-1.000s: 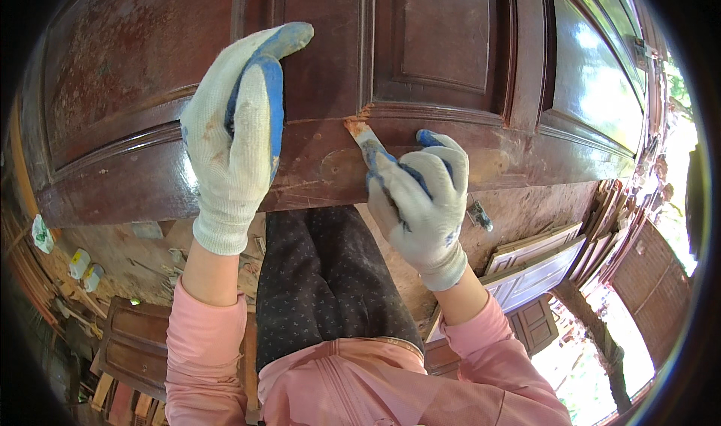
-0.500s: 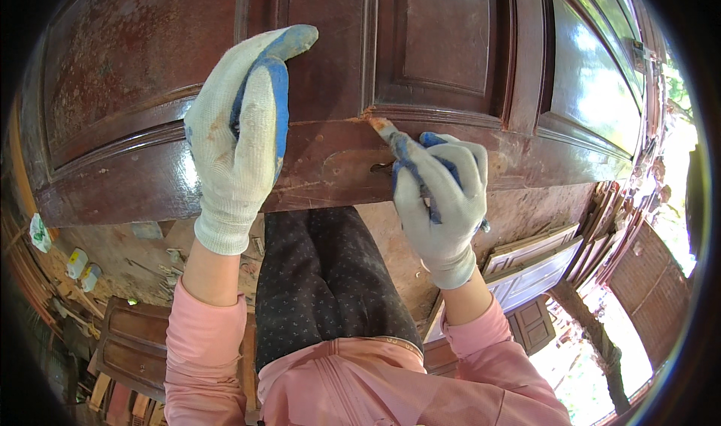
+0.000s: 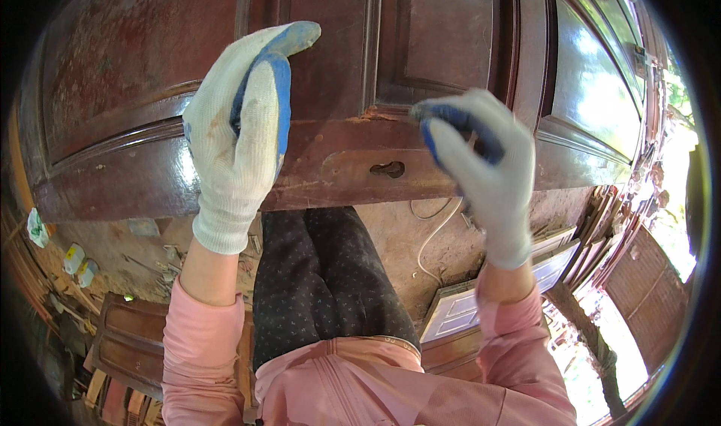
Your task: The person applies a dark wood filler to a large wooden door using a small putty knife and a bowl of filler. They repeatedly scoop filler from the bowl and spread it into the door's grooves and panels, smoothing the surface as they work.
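Note:
A dark reddish-brown panelled wooden door (image 3: 330,156) lies in front of me. My left hand (image 3: 240,118), in a white knit glove with blue coating, is held edge-on over it. Its fingers reach forward, the thumb stands apart, and the palm is mostly hidden. To the right, my right hand (image 3: 481,156), gloved alike, is lifted above the door's near rail with its fingers curled. Motion blurs it, and whatever it holds is hard to make out. Orange-brown filler (image 3: 372,114) marks the joint below the moulding. Closer to me, the rail has a dark keyhole-shaped cutout (image 3: 387,169).
A pale cable (image 3: 429,246) lies on the dirt floor. White panelled boards (image 3: 458,306) lean at the right, near a thin trunk (image 3: 589,336). Another brown door (image 3: 139,340) lies at lower left, with small white containers (image 3: 81,264) above it.
My right hand has pulled back and up to the right, away from the joint where a narrow, orange-smeared tip was touching. The cutout now shows. My left hand has hardly moved.

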A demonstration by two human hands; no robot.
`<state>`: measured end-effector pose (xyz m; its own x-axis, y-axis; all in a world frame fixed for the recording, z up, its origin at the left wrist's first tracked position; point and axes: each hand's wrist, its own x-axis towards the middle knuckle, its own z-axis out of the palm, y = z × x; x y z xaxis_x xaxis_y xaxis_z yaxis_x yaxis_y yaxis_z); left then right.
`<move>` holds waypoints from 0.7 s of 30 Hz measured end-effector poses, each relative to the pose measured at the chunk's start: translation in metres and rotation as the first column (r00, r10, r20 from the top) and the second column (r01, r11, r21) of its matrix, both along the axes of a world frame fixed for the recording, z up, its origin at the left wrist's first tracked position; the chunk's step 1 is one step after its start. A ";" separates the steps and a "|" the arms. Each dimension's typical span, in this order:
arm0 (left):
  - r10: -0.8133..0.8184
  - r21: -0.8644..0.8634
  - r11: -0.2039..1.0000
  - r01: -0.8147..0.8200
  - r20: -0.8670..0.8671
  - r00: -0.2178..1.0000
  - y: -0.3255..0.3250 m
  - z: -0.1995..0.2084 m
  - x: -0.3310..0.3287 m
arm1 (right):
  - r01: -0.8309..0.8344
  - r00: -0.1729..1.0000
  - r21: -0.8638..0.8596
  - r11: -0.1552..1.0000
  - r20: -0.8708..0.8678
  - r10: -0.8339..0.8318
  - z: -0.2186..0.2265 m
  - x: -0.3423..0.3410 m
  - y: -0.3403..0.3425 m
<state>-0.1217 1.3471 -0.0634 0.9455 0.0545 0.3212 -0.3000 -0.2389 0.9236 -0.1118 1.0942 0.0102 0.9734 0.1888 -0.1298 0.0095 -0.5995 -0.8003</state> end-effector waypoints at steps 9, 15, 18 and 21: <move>0.019 0.056 0.998 -0.022 0.050 0.999 -0.003 0.004 0.004 | -0.432 0.801 -0.029 0.901 -0.471 0.369 0.007 0.098 -0.001; 0.017 0.048 0.999 -0.019 0.046 0.999 0.000 0.001 0.002 | -0.488 0.766 -0.041 0.872 -0.499 0.405 -0.006 0.113 0.007; 0.019 0.032 0.999 -0.020 0.051 0.999 0.000 -0.001 0.001 | -0.484 0.764 -0.030 0.874 -0.502 0.406 -0.005 0.112 0.011; 0.011 0.005 1.000 -0.011 0.036 0.999 0.000 -0.003 0.000 | -0.508 0.753 -0.047 0.860 -0.508 0.418 -0.005 0.113 0.010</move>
<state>-0.1215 1.3469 -0.0666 0.9326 0.0628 0.3554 -0.3305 -0.2471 0.9109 0.0008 1.1042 0.0052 0.5831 0.5311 -0.6148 -0.0218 -0.7462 -0.6653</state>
